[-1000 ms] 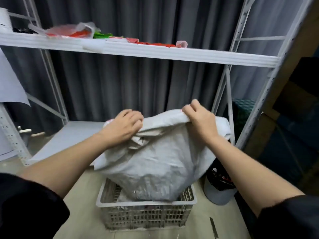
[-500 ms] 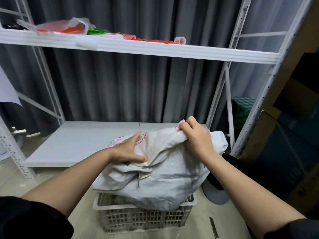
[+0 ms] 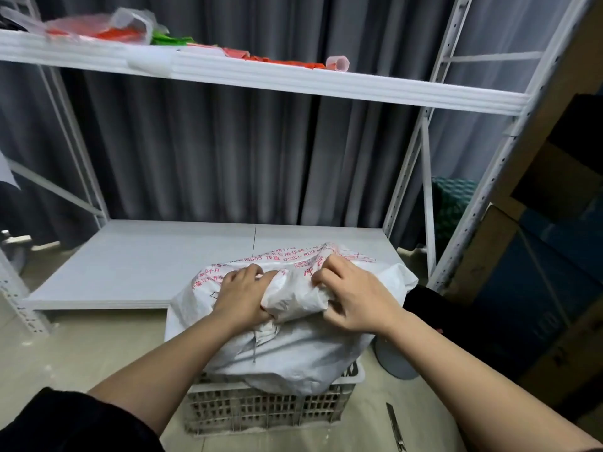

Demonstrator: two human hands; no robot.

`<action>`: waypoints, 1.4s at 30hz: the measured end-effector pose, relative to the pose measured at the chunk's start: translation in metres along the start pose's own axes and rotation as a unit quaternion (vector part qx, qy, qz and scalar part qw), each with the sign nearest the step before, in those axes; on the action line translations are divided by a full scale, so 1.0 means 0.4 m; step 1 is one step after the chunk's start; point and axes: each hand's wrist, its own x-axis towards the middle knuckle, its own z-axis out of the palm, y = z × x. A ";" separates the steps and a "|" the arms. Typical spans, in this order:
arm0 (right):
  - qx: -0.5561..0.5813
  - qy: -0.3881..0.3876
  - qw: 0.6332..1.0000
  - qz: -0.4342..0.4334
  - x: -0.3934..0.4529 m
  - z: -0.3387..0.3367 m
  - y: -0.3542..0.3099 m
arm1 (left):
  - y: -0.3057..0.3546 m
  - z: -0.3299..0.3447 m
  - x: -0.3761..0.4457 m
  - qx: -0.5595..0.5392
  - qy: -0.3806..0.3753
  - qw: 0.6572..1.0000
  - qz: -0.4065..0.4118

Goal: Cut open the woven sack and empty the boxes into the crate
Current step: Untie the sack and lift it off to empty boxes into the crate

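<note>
While both hands bunch top fabric, woven sack sits slumped in crate, directly beneath grip. Left hand and right hand closed on sack, side by side, equally near. Boxes hidden; judged emptying step.

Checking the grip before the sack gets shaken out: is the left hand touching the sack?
Touching. The head view shows the left hand pressed into the sack, its fingers curled into a bunched fold.
</note>
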 end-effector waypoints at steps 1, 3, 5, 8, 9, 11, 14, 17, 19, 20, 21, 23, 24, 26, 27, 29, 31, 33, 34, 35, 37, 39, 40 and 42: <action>0.000 -0.022 0.999 -0.024 -0.014 -0.008 0.007 | -0.003 0.005 0.000 -0.009 0.013 1.000 -0.014; 0.004 -0.045 0.998 -0.034 -0.033 -0.021 0.027 | -0.005 0.020 -0.002 0.007 0.044 0.999 -0.015; 0.020 -0.057 0.998 0.002 -0.039 -0.025 0.047 | -0.006 0.037 -0.005 0.024 0.064 0.998 0.001; 0.048 -0.088 0.992 0.076 -0.029 -0.014 0.058 | -0.006 0.035 -0.011 0.031 0.063 0.997 0.015; 0.060 -0.100 0.987 0.107 -0.025 -0.008 0.062 | -0.009 0.033 -0.012 0.037 0.074 0.996 0.033; 0.068 -0.126 0.976 0.165 -0.020 0.000 0.083 | -0.009 0.020 -0.019 0.007 0.075 0.996 0.045; 0.044 -0.222 0.952 0.206 -0.014 0.028 0.106 | -0.013 -0.014 -0.016 -0.106 0.114 0.988 0.006; -0.001 -0.235 0.947 0.218 -0.011 0.085 0.081 | -0.007 -0.056 -0.001 -0.210 0.160 0.964 0.012; -0.048 -0.170 0.958 0.225 0.000 0.113 0.061 | -0.005 -0.077 0.007 -0.255 0.164 0.953 0.011; -0.057 -0.141 0.962 0.227 0.007 0.120 0.057 | -0.009 -0.083 0.008 -0.269 0.146 0.952 0.010; -0.051 -0.116 0.965 0.228 0.012 0.124 0.058 | -0.018 -0.086 0.002 -0.277 0.114 0.954 0.014; -0.006 -0.061 0.967 0.246 0.019 0.119 0.066 | -0.048 -0.092 -0.016 -0.205 0.016 0.978 0.031; 0.020 -0.029 0.967 0.254 0.023 0.112 0.069 | -0.069 -0.091 -0.026 -0.136 -0.035 0.990 0.032; 0.039 0.019 0.970 0.237 0.042 0.090 0.063 | -0.100 -0.089 -0.038 -0.030 -0.089 0.996 -0.007; 0.038 0.032 0.975 0.218 0.055 0.074 0.052 | -0.106 -0.091 -0.040 -0.015 -0.083 0.995 -0.046; 0.045 0.056 0.979 0.191 0.086 0.036 0.032 | -0.106 -0.103 -0.045 -0.011 -0.056 0.993 -0.104; 0.039 0.074 0.982 0.168 0.118 -0.018 0.020 | -0.101 -0.139 -0.039 0.015 -0.014 0.995 -0.097; -0.017 0.105 0.985 0.137 0.157 -0.088 0.026 | -0.106 -0.217 -0.018 0.015 0.067 0.994 -0.088; -0.044 0.126 0.982 0.135 0.183 -0.133 0.034 | -0.111 -0.269 -0.002 0.017 0.123 0.989 -0.085; -0.064 0.153 0.976 0.144 0.210 -0.176 0.044 | -0.114 -0.321 0.018 0.019 0.183 0.979 -0.086; -0.066 0.203 0.959 0.185 0.250 -0.254 0.062 | -0.108 -0.410 0.045 -0.030 0.295 0.951 -0.087; -0.055 0.145 0.957 0.244 0.257 -0.300 0.076 | -0.092 -0.459 0.049 -0.084 0.292 0.948 -0.095; -0.077 0.065 0.963 0.251 0.253 -0.308 0.086 | -0.088 -0.470 0.050 -0.049 0.237 0.967 -0.080; -0.147 -0.023 0.968 0.201 0.245 -0.319 0.086 | -0.091 -0.491 0.056 0.054 0.115 0.991 -0.046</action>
